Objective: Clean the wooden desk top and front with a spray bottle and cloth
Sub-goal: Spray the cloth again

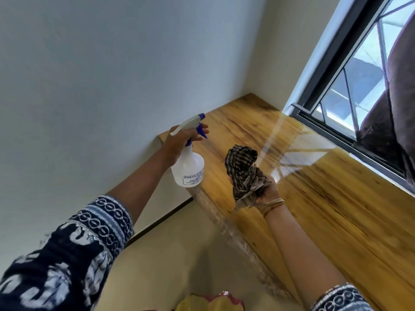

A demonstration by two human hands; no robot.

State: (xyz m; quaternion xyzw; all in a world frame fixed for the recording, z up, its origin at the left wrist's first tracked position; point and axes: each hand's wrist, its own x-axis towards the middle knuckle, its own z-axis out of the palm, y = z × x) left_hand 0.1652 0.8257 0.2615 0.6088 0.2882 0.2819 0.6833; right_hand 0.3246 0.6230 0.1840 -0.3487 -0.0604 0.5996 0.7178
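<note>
One spray bottle (188,167), one striped cloth (244,171), one wooden desk (325,198), two hands (177,142) (267,194), one window (350,86).

Glossy wood-grain desk top (314,198), translucent plastic spray bottle (188,169), crumpled striped cloth (243,169), matt wall (112,75)

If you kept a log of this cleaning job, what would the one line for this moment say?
left hand: grips spray bottle, nozzle toward desk top | right hand: holds bunched cloth above desk | wiping: not yet

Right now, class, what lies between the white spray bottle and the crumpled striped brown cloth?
Only bare glossy wooden desk top shows between the white spray bottle and the striped brown cloth, in the head view.
</note>
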